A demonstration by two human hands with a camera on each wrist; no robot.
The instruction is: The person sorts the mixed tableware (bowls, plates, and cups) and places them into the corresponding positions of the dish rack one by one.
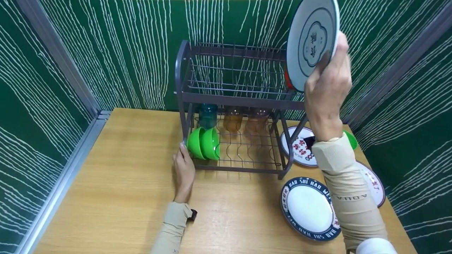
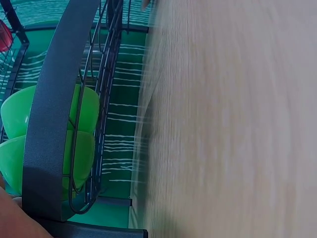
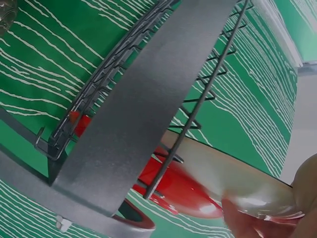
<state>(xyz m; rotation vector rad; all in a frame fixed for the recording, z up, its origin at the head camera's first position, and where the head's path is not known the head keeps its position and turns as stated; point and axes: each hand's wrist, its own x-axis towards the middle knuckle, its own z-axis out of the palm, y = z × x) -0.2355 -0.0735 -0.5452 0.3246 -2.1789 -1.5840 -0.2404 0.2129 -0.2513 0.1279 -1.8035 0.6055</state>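
My right hand (image 1: 330,81) grips a white plate (image 1: 310,46) with dark rings and lettering at its centre. The plate stands tilted on edge at the right end of the upper tier of a dark two-tier dish rack (image 1: 243,100). In the right wrist view the plate (image 3: 233,171) lies beside a red bowl (image 3: 185,191), largely hidden behind the rack's side bar. My left hand (image 1: 184,171) holds the rack's lower left front post. Right by it, two green bowls (image 1: 210,144) stand on their sides in the lower tier.
A blue cup (image 1: 208,115), an amber cup (image 1: 233,119) and a pinkish cup (image 1: 257,120) stand at the back of the lower tier. A blue-rimmed plate (image 1: 309,208) and a printed plate (image 1: 298,148) lie right of the rack. Another plate (image 1: 372,183) and something green (image 1: 350,140) are partly behind my right arm.
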